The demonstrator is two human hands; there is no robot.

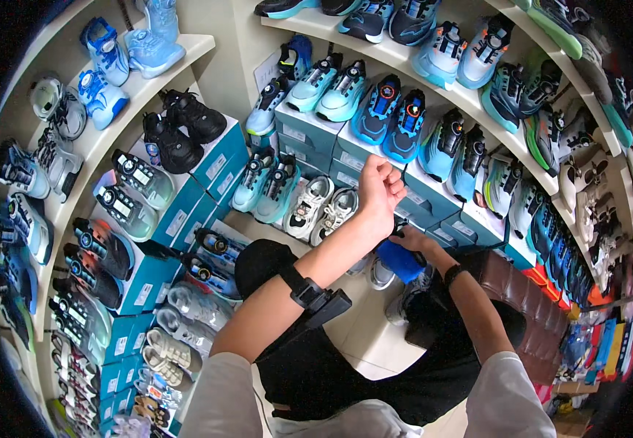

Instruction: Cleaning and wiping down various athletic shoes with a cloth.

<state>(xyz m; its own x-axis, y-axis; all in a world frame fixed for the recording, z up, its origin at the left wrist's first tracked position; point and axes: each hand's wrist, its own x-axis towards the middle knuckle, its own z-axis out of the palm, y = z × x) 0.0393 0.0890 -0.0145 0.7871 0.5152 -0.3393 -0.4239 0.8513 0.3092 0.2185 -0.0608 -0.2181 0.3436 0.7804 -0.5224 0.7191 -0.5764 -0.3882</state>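
Note:
My right hand (410, 241) grips a bright blue brush or cloth-like item (401, 261) with a dark upper part, low in front of me; its exact kind cannot be told. Right below it, grey shoes (380, 274) stand on the floor, partly hidden. My left hand (380, 191) is raised with its fingers curled, in front of stacked teal shoe boxes, and nothing shows in it. Its forearm wears a black strap with a device (320, 298). Beyond it, white sneakers with laces (310, 207) stand beside light teal sneakers (276, 188).
Curved shelves (207, 46) full of sneakers surround me. Stacked teal shoe boxes (177, 216) bear more shoes on the left. A brown leather seat (535, 306) lies at the right. Black sneakers (171, 142) top a box stack.

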